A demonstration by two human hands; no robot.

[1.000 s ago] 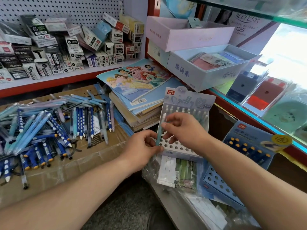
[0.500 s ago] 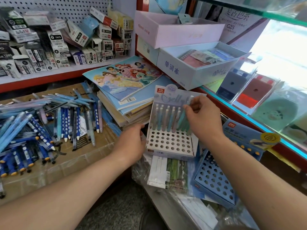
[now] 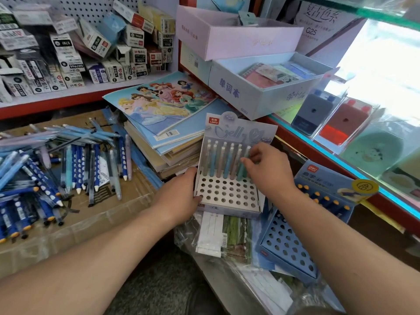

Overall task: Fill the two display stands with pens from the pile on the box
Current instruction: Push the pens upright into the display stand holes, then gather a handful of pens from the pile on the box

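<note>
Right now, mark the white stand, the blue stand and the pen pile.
white stand (image 3: 227, 192), head view, holed base
blue stand (image 3: 288, 246), head view, holed base
pen pile (image 3: 78, 165), head view, dark-blue pens

The white stand (image 3: 227, 202) has a red tag on its back card reading "LANTU", with "Jelly" in looping script beside it. The blue stand (image 3: 286, 244) shows a red "deli" logo on its card. The front of the pale blue box (image 3: 261, 103) reads "单词本". A poster (image 3: 322, 26) behind it bears "G25". On the shelf, one small box (image 3: 139, 58) reads "8001".
</note>
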